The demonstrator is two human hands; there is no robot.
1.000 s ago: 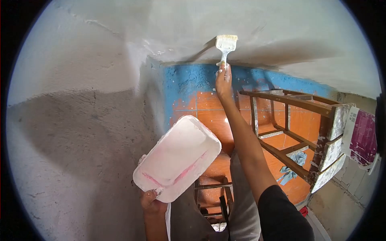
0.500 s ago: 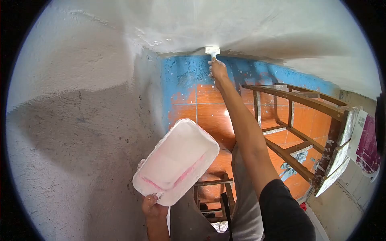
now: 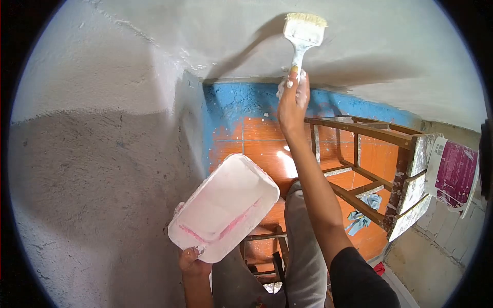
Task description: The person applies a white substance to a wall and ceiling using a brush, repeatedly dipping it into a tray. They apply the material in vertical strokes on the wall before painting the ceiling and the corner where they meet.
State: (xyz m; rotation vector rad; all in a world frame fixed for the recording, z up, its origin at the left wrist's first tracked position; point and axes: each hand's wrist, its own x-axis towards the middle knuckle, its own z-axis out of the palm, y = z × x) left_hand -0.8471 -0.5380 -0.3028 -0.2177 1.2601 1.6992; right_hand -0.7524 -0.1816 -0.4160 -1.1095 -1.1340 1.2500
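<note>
1. While the right hand [image 3: 294,105] was stretched far forward, its fingers were wrapped around the handle of a wide brush [image 3: 305,33], with white smears on the skin.
2. The brush pointed away from the body, pale bristles foremost, in front of a light grey surface [image 3: 390,46]; whether the bristles touched it, I could not tell.
3. Low and nearer the body, the left hand [image 3: 192,261] gripped the near corner of a white-coated tub [image 3: 246,220], thumb over the rim; its other fingers were mostly hidden.
4. The tub was tilted, its inside facing the camera, with pink streaks showing through the white coating.
5. Beyond the tub, a blue band [image 3: 239,97] ran between the grey surface and the orange tiles [image 3: 259,136].
6. To the right of the outstretched arm stood a wooden stand [image 3: 380,136] with white-splashed planks, and just beside these was a bucket [image 3: 452,174] with a purple label.
7. A bluish cloth [image 3: 365,213] lay crumpled near the stand.
</note>
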